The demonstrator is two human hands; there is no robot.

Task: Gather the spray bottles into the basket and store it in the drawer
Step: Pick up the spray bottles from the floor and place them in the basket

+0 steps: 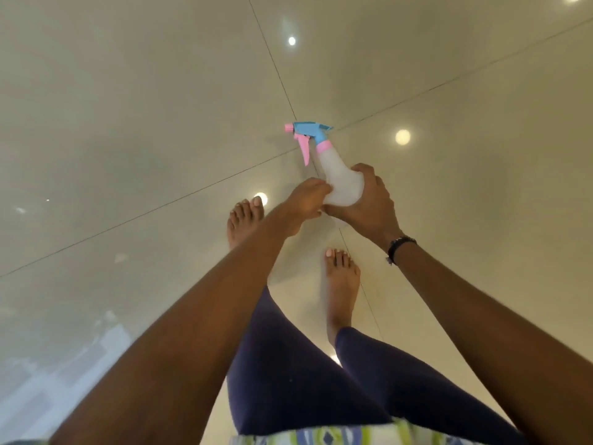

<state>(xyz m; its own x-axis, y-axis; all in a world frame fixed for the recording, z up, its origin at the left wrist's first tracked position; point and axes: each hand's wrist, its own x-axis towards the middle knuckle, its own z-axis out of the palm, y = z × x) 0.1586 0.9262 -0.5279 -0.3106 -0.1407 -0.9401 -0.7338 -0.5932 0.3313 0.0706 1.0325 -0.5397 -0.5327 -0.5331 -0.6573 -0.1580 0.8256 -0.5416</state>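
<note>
A translucent white spray bottle (340, 181) with a blue head, pink nozzle, pink trigger and pink collar is held upright in mid-air above the floor. My right hand (365, 200) wraps around the bottle's body from the right. My left hand (306, 200) touches the lower left of the bottle with closed fingers. The nozzle points left. Neither a basket nor a drawer shows in the head view.
A glossy cream tiled floor (128, 123) with thin dark grout lines fills the view, with ceiling lights reflected in it. My bare feet (341, 284) and legs in dark leggings stand below the bottle. A dark bracelet (399, 247) circles my right wrist.
</note>
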